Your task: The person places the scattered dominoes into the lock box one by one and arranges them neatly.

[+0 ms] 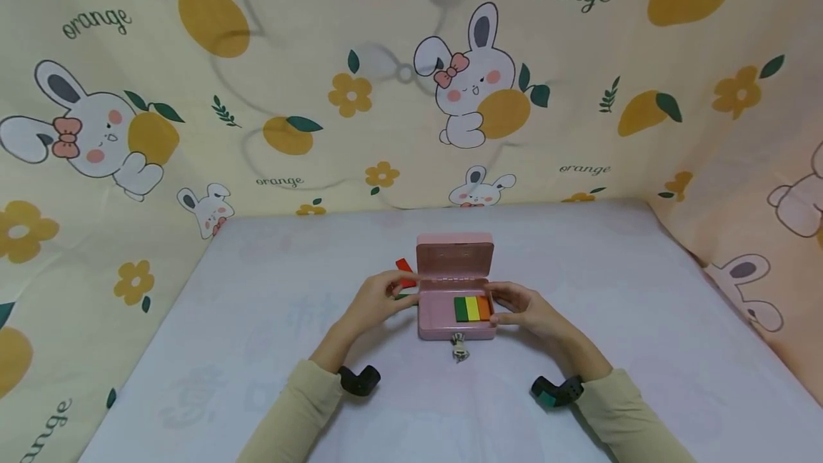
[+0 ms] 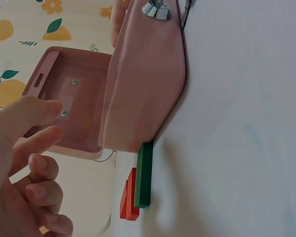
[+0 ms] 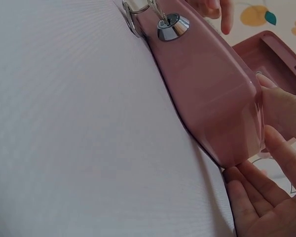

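A pink metal cash box [image 1: 437, 316] stands on the table with its lid [image 1: 454, 260] raised and a lock with keys [image 1: 459, 349] at its front. Inside, on the right, green, yellow and orange blocks [image 1: 472, 309] lie side by side. My left hand [image 1: 379, 299] is at the box's left side, its fingers loosely bent with nothing between them. Close by lie a green block [image 2: 144, 175] and red blocks [image 2: 131, 195], outside the box. With my right hand [image 3: 271, 187] I hold the box's right side, thumb at the rim and fingers against the outer wall.
A white cloth [image 1: 308, 391] covers the table. Behind and at both sides rises a cream backdrop [image 1: 386, 41] printed with rabbits and oranges. Black wrist cameras [image 1: 360, 380] sit at both sleeve cuffs.
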Demonstrator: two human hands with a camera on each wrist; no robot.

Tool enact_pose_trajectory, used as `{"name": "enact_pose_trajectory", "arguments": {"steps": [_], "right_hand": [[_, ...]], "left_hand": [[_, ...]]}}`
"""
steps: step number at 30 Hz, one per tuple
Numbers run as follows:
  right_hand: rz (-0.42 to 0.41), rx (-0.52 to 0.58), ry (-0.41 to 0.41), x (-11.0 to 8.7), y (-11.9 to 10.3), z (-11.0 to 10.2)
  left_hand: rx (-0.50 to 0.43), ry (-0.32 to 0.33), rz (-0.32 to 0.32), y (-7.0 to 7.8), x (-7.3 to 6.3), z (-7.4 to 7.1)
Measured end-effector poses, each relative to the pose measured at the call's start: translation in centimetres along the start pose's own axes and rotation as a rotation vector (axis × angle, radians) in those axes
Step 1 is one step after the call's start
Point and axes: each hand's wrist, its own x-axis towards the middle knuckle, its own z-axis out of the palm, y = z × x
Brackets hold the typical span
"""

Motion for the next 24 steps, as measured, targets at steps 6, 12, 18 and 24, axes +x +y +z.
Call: {"name": "enact_pose_trajectory", "arguments": {"steps": [6,12,18,24], "right_hand": [[0.003,-0.024,0.002,0.0,-0.1,0.0],[-0.02,-0.02,-0.006,-0.1,-0.1,0.0],[0.007,-0.026,0.006,-0.2,-0.2,0.1],[0.044,-0.009,0.014,0.0,-0.1,0.2]], "left_hand": [[-0.004,-0.013,-0.009,-0.4,0.0,-0.4],[-0.004,-0.023,-0.095,-0.6,0.1,-0.7],[-0.002,0.002,-0.14,-1.4,0.6,-0.7],[-0.008,0.014,-0.165,-2.6,1.2,-0.4]]}}
